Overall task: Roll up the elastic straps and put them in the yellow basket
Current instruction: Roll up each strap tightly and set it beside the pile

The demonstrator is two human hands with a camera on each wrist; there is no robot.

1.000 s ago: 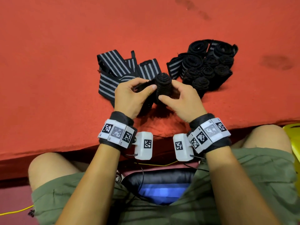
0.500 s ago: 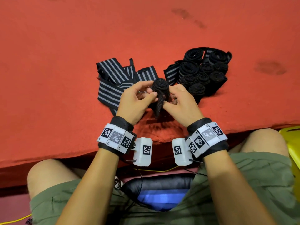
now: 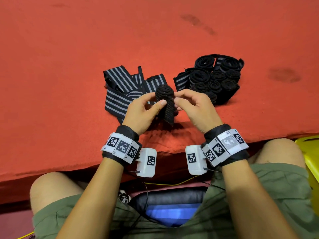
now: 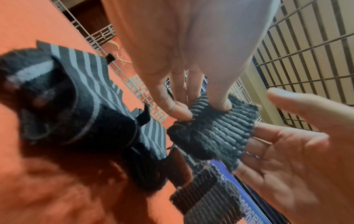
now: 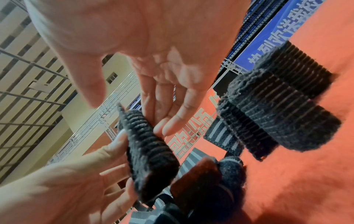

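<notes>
In the head view both hands hold a rolled black strap [image 3: 164, 96] upright just above the red table [image 3: 69, 83], its short loose tail hanging down toward me. My left hand [image 3: 158, 100] pinches the roll [image 4: 214, 133] with thumb and fingertips. From the other side my right hand [image 3: 177, 98] cups that roll [image 5: 149, 151], fingers curled behind it, thumb close beside it. Unrolled grey-striped straps [image 3: 120, 90] lie just beyond my left hand. A corner of the yellow basket [image 3: 310, 152] shows at the right edge, below the table.
A pile of several rolled straps [image 3: 215, 78] sits on the table beyond my right hand, also seen as rolled straps [image 5: 277, 106] in the right wrist view. The table's front edge [image 3: 164, 152] runs under my wrists, over my knees. A railing stands behind the table.
Both hands have turned the roll and brought it slightly nearer. The loose tail, earlier trailing under my left hand, now hangs down between my thumbs.
</notes>
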